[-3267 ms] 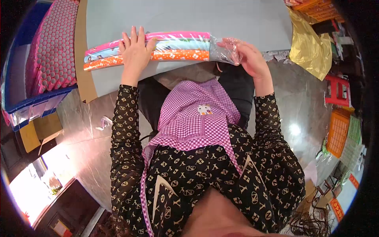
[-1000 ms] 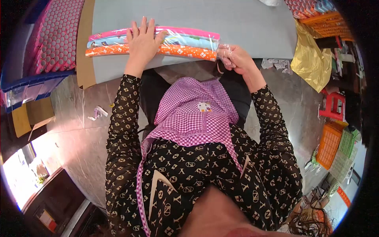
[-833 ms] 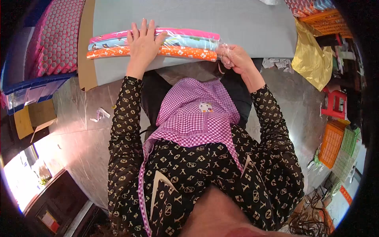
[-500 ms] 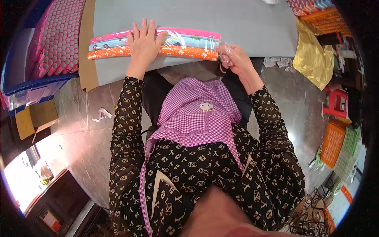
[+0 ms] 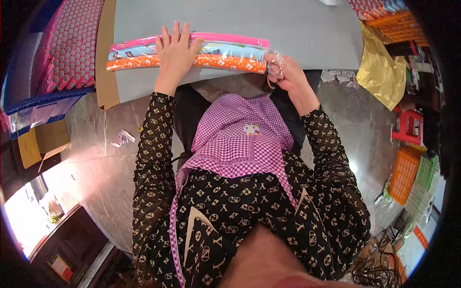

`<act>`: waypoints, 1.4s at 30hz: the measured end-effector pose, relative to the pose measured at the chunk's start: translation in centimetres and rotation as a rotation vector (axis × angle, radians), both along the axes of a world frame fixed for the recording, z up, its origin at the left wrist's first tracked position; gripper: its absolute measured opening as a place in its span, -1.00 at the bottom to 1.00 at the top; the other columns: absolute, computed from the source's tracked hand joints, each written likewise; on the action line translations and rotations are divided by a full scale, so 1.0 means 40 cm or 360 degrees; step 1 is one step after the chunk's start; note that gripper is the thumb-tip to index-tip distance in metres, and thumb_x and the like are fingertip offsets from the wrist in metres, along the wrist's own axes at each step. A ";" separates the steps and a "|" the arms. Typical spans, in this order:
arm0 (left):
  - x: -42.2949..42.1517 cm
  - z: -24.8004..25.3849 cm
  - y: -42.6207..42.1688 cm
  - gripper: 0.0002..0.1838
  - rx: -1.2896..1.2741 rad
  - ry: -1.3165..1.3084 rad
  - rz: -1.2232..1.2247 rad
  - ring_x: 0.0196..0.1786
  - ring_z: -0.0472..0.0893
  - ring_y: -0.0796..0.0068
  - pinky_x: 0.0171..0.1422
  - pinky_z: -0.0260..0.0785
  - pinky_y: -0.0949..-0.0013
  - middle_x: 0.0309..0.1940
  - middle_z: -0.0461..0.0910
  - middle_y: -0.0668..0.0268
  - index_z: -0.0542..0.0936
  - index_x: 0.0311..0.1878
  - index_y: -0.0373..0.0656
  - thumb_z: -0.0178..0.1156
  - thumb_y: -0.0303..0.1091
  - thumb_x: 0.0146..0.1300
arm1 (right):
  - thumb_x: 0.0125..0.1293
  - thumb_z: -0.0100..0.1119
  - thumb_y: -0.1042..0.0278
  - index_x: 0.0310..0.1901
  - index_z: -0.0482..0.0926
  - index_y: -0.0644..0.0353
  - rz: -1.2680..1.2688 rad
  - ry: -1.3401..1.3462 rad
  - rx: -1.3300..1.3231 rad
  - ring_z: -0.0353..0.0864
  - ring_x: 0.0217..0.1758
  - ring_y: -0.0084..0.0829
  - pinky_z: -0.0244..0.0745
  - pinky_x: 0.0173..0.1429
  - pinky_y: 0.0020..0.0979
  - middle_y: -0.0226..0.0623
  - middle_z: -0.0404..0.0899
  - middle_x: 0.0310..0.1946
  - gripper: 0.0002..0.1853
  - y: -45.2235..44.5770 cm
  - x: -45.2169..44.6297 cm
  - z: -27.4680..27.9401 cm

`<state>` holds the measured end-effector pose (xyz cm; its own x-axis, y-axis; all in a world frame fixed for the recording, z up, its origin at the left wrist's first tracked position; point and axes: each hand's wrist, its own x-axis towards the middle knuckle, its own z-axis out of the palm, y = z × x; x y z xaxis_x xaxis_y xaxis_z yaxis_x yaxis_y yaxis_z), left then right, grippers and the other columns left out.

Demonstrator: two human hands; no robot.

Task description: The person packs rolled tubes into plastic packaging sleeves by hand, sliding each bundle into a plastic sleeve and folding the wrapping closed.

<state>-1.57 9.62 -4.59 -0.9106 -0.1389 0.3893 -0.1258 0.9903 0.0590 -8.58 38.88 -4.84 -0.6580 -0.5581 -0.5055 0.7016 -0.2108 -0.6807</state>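
Three long rolls lie side by side in a clear plastic wrapper on the grey table: a pink roll (image 5: 230, 38), a light blue roll (image 5: 233, 50) and an orange roll (image 5: 230, 62) with white marks. My left hand (image 5: 175, 55) rests flat across them, left of their middle, fingers spread. At their right end my right hand (image 5: 286, 72) is closed on the gathered end of the plastic wrapper (image 5: 274, 65), close to the front edge of the table.
The grey table (image 5: 240, 17) has a cardboard strip (image 5: 106, 57) along its left side. Many pink-edged tubes (image 5: 72, 48) fill a blue crate (image 5: 48, 117) at left. Gold sheeting (image 5: 382, 65) hangs at right, above a red stool (image 5: 409, 126) and an orange basket (image 5: 404, 173).
The rolls have shifted slightly right. My right hand, looser and more spread on the wrapper's end at first, has closed and bunched it up against the rolls. My left hand stays flat on them.
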 end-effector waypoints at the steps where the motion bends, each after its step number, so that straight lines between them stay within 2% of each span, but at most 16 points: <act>1: 0.000 0.001 0.000 -0.29 -0.0003 -0.0005 0.0002 0.45 0.08 -0.18 0.48 -0.18 -0.14 0.38 0.24 0.04 0.35 0.33 -0.12 -0.13 0.25 0.34 | 0.24 0.26 0.36 -0.47 0.39 0.04 -0.0037 -0.0015 0.0036 0.12 -0.80 -0.70 -0.02 -0.70 -0.57 -0.60 0.25 -0.75 -0.77 -0.003 0.002 0.006; 4: 0.002 0.004 0.000 -0.30 -0.0067 -0.0102 0.0061 0.47 0.06 -0.13 0.50 -0.19 -0.09 0.42 0.19 0.13 0.28 0.39 -0.03 -0.19 0.25 0.36 | 0.24 0.27 0.36 -0.47 0.39 0.04 -0.0065 -0.0063 0.0036 0.10 -0.81 -0.69 -0.03 -0.69 -0.55 -0.60 0.23 -0.76 -0.77 -0.004 -0.002 -0.004; 9: 0.001 -0.001 -0.002 -0.30 -0.0039 -0.0058 0.0030 0.46 0.07 -0.15 0.49 -0.19 -0.11 0.40 0.21 0.09 0.31 0.37 -0.06 -0.17 0.24 0.35 | 0.25 0.25 0.34 -0.48 0.38 0.04 -0.0091 -0.0173 0.0013 0.07 -0.81 -0.68 -0.05 -0.67 -0.54 -0.60 0.21 -0.77 -0.76 -0.009 -0.005 -0.003; 12: -0.008 -0.012 0.000 -0.31 -0.0039 -0.0036 0.0025 0.45 0.07 -0.18 0.49 -0.19 -0.14 0.39 0.23 0.05 0.33 0.34 -0.11 -0.13 0.21 0.35 | 0.28 0.22 0.30 -0.46 0.40 0.07 -0.0049 -0.0038 0.0059 0.06 -0.79 -0.68 -0.05 -0.67 -0.54 -0.60 0.21 -0.76 -0.78 -0.008 0.005 -0.001; 14: -0.003 -0.009 -0.002 -0.32 -0.0085 -0.0031 0.0119 0.45 0.07 -0.18 0.49 -0.20 -0.15 0.39 0.22 0.05 0.33 0.35 -0.11 -0.13 0.20 0.35 | 0.29 0.19 0.28 -0.42 0.44 0.11 0.0000 0.0315 0.0216 0.08 -0.78 -0.70 -0.06 -0.67 -0.55 -0.60 0.22 -0.73 -0.81 0.002 0.017 0.013; 16: 0.000 0.004 0.007 -0.31 -0.0164 -0.0191 0.0156 0.48 0.06 -0.06 0.51 -0.21 -0.10 0.44 0.15 0.16 0.30 0.38 -0.06 -0.20 0.22 0.37 | 0.27 0.20 0.32 -0.37 0.47 0.16 0.0026 0.0447 0.0366 0.13 -0.76 -0.72 -0.02 -0.68 -0.56 -0.60 0.26 -0.70 -0.85 0.014 0.015 0.012; 18: 0.004 0.012 0.012 -0.32 -0.0141 -0.0202 0.0203 0.48 0.06 -0.07 0.50 -0.19 -0.11 0.44 0.15 0.15 0.30 0.37 -0.07 -0.19 0.20 0.36 | 0.25 0.21 0.37 -0.37 0.49 0.16 0.0012 0.0474 0.0536 0.17 -0.75 -0.72 0.05 -0.69 -0.58 -0.59 0.30 -0.70 -0.88 0.017 0.009 0.008; 23: 0.013 0.033 0.019 -0.33 -0.0031 -0.0146 0.0175 0.47 0.06 -0.11 0.48 -0.17 -0.15 0.42 0.17 0.09 0.32 0.36 -0.09 -0.14 0.18 0.35 | 0.22 0.24 0.41 -0.39 0.51 0.17 0.0043 0.0501 0.0465 0.20 -0.76 -0.71 0.10 -0.70 -0.58 -0.58 0.31 -0.71 -0.90 0.011 0.000 0.000; 29: 0.015 0.029 0.016 -0.26 0.0169 -0.0095 0.0085 0.47 0.03 -0.18 0.52 -0.26 -0.15 0.39 0.20 0.00 0.32 0.35 -0.16 -0.12 0.22 0.30 | 0.21 0.24 0.44 -0.43 0.50 0.16 -0.0004 0.0548 0.0483 0.19 -0.79 -0.71 0.09 -0.71 -0.58 -0.56 0.33 -0.73 -0.89 -0.004 0.009 0.025; 31: 0.014 0.020 0.015 -0.25 0.0185 -0.0070 0.0101 0.48 0.01 -0.16 0.52 -0.28 -0.14 0.40 0.20 0.00 0.31 0.35 -0.17 -0.13 0.24 0.30 | 0.21 0.24 0.45 -0.42 0.52 0.22 -0.0029 0.0508 0.0416 0.15 -0.76 -0.70 -0.01 -0.69 -0.58 -0.58 0.27 -0.73 -0.89 -0.005 0.009 0.026; 35: 0.015 0.019 0.014 -0.25 0.0161 -0.0106 0.0093 0.49 0.00 -0.12 0.52 -0.28 -0.13 0.40 0.18 0.01 0.31 0.35 -0.17 -0.14 0.25 0.31 | 0.18 0.25 0.46 -0.48 0.45 0.18 -0.0069 0.0430 0.0386 0.20 -0.77 -0.68 0.02 -0.70 -0.58 -0.53 0.31 -0.73 -0.83 -0.004 0.004 0.022; 42: 0.015 0.028 0.017 -0.25 0.0196 -0.0120 0.0087 0.50 -0.01 -0.10 0.53 -0.28 -0.12 0.41 0.17 0.05 0.31 0.35 -0.16 -0.17 0.25 0.33 | 0.17 0.26 0.45 -0.47 0.43 0.15 -0.0087 0.0280 0.0302 0.18 -0.79 -0.67 0.00 -0.71 -0.56 -0.53 0.32 -0.73 -0.83 -0.004 -0.004 0.013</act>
